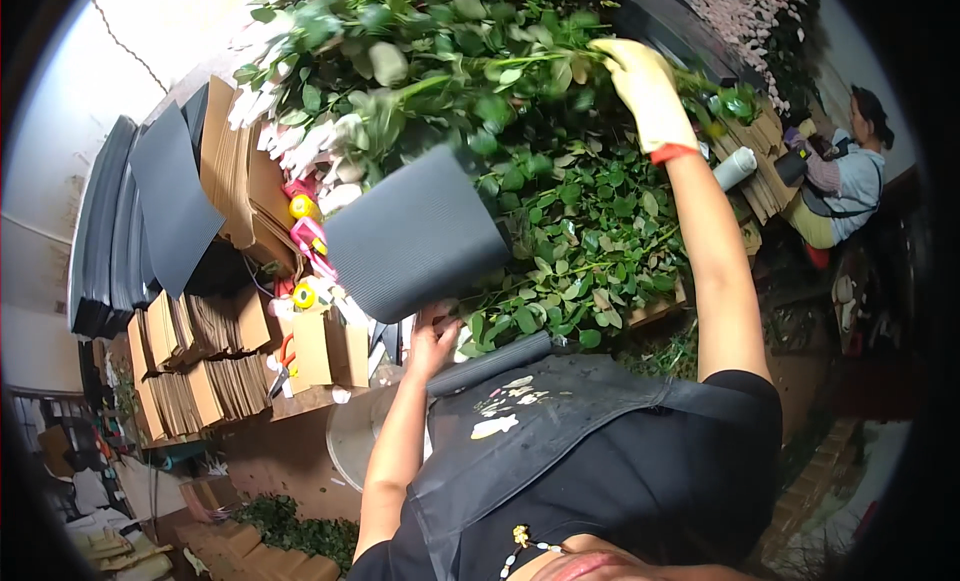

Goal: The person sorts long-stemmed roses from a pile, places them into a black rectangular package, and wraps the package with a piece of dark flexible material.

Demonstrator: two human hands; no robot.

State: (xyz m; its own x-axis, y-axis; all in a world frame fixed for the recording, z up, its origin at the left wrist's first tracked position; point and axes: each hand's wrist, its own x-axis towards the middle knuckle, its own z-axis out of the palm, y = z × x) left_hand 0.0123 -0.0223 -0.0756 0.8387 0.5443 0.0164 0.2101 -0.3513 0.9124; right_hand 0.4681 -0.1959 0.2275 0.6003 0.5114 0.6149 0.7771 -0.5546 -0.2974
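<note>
My right hand (640,91), in a pale yellow glove with a red cuff, reaches over the foliage. Its fingers close round a leafy green flower stem (540,59), which is blurred and stretches to the left. My bare left hand (432,343) is at the near lower edge of a dark grey ribbed sheet (415,236). The fingers there are curled and partly hidden, and what they hold I cannot make out. A thick heap of leafy stems (575,206) covers the bench, with pale wrapped flower heads (318,146) along its left side.
Stacks of folded brown cardboard (205,391) and dark sheets (105,231) stand at the left. Red-handled cutters (285,366) lie near a cardboard piece (330,351). A dark roll (490,364) lies against my apron. Another person (845,186) sits at the far right.
</note>
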